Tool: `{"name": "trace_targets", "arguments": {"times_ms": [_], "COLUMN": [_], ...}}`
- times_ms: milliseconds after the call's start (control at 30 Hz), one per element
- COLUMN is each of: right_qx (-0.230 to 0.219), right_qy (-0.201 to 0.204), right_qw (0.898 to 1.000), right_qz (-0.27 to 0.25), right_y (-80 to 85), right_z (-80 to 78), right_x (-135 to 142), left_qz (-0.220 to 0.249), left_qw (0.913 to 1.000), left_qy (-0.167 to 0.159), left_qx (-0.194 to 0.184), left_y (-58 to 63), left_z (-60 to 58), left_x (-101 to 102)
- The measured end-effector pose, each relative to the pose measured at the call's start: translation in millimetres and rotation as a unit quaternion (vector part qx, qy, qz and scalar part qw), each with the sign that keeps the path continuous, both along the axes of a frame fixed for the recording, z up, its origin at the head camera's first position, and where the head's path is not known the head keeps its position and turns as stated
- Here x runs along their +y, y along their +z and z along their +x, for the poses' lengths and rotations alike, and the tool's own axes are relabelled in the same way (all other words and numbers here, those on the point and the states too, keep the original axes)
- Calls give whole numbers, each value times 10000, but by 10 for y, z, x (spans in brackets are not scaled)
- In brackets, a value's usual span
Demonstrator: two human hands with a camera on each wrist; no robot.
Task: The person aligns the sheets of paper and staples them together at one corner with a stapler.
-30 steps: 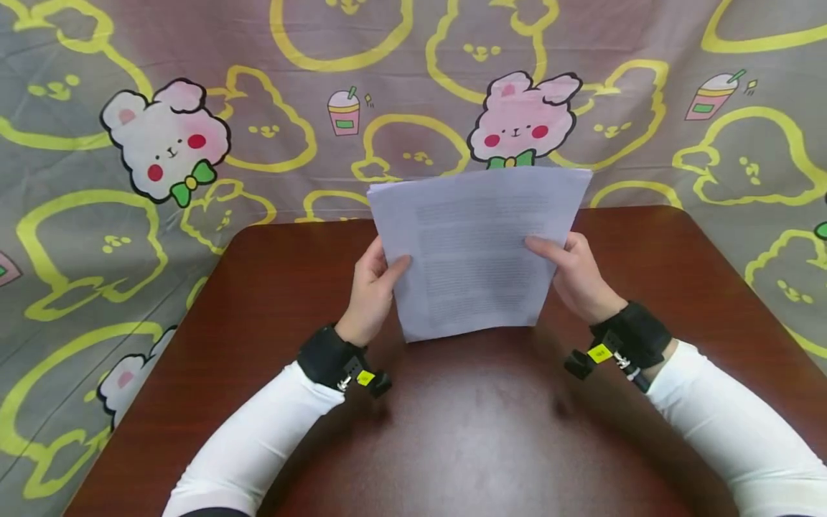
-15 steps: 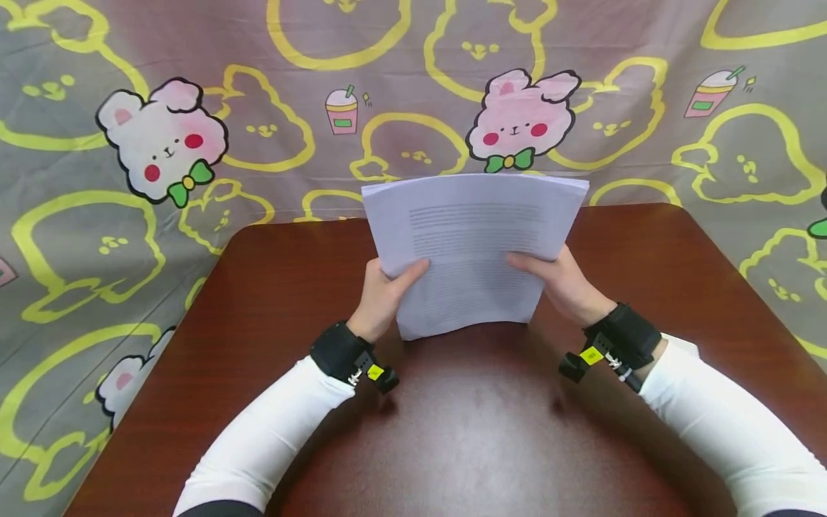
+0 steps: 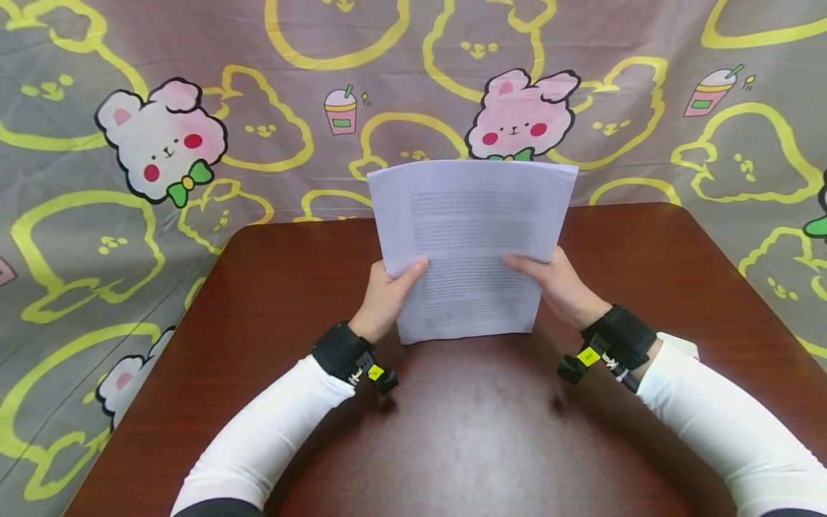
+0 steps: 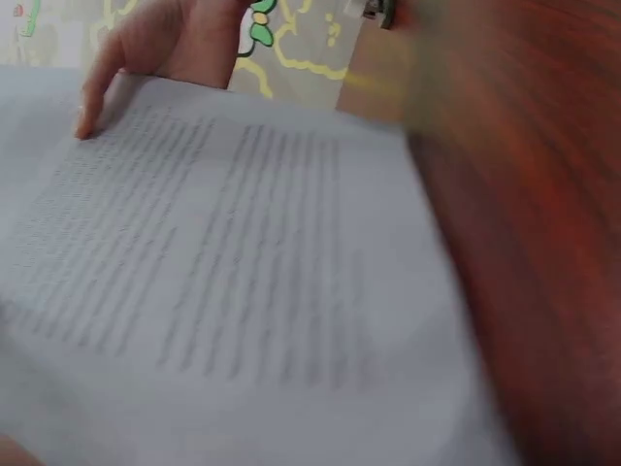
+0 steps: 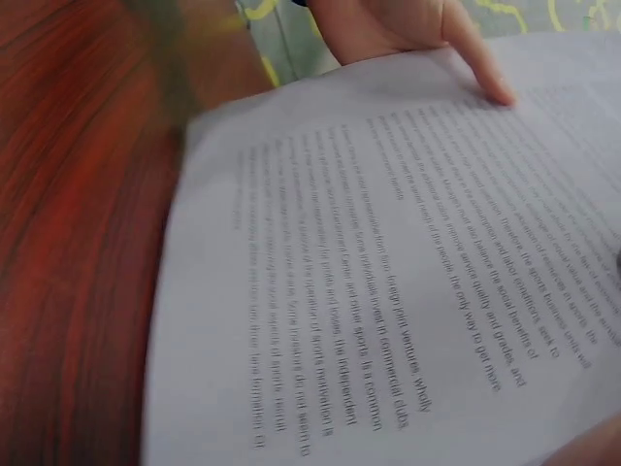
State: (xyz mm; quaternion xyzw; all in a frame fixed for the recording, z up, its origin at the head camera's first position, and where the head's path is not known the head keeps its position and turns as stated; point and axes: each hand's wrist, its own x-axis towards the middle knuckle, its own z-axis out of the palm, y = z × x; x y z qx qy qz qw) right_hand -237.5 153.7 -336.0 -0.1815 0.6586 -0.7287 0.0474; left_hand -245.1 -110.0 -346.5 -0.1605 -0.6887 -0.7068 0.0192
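A stack of printed paper sheets (image 3: 474,237) stands tilted upright over the table, its lower edge at or just above the tabletop. My left hand (image 3: 384,294) grips its left side, thumb across the printed front and fingers hidden behind. On the opposite side my right hand (image 3: 562,287) holds it the same way, its thumb pressed on the text. Lines of print fill the sheets (image 4: 243,243) in the left wrist view. In the right wrist view English text shows on the top sheet (image 5: 388,262).
The dark red-brown wooden table (image 3: 291,287) lies beneath. Behind it hangs a grey-pink cloth (image 3: 400,79) with cartoon bears and yellow outlines. Each wrist carries a black strap (image 3: 342,352) with a small camera. Part of a white object (image 3: 678,346) shows beside the right forearm.
Both hands have shifted inward and slightly lower on the stack since a second ago. The sheets have levelled, then risen a little at the top over the last half second.
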Motion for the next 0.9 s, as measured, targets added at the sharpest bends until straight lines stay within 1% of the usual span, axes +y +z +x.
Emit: {"name": "trace_targets", "arguments": {"times_ms": [33, 100, 167, 233, 267, 333, 433, 533, 600, 700, 800, 900], "right_qx": [-112, -416, -711, -972, -1118, -1346, -1632, -1637, -1620, -1566, -1591, -1661], "right_qy": [-49, -145, -197, -157, -93, 72, 276, 303, 273, 246, 188, 152], "right_qw": [9999, 9986, 9953, 9901, 9870, 9800, 9691, 9607, 9568, 9529, 9464, 9384], "right_qz": [80, 299, 631, 1003, 1154, 1467, 1827, 2223, 2398, 2587, 2806, 3027], "right_y": [9, 22, 18, -10, -37, -116, -265, -414, -498, -586, -638, -678], "right_z": [-3, -10, -15, -12, -11, -2, 20, 40, 49, 59, 51, 25], "right_x": [6, 28, 55, 83, 95, 117, 150, 189, 216, 244, 254, 250], "left_qz": [-36, -87, -205, -387, -485, -709, -938, -1175, -1354, -1610, -1843, -2061], "left_qw": [9999, 9985, 9942, 9868, 9826, 9744, 9618, 9518, 9467, 9404, 9342, 9295], "left_qy": [-98, -409, -777, -1137, -1264, -1410, -1498, -1506, -1530, -1610, -1688, -1663], "left_qx": [-92, -366, -716, -1087, -1269, -1602, -2092, -2399, -2491, -2525, -2546, -2566], "left_y": [12, 34, 37, 15, -8, -79, -213, -350, -422, -488, -511, -537], "left_z": [-16, -46, -69, -74, -71, -57, -24, 8, 32, 64, 74, 49], "left_x": [-5, -20, -44, -73, -88, -114, -135, -140, -142, -153, -170, -184]}}
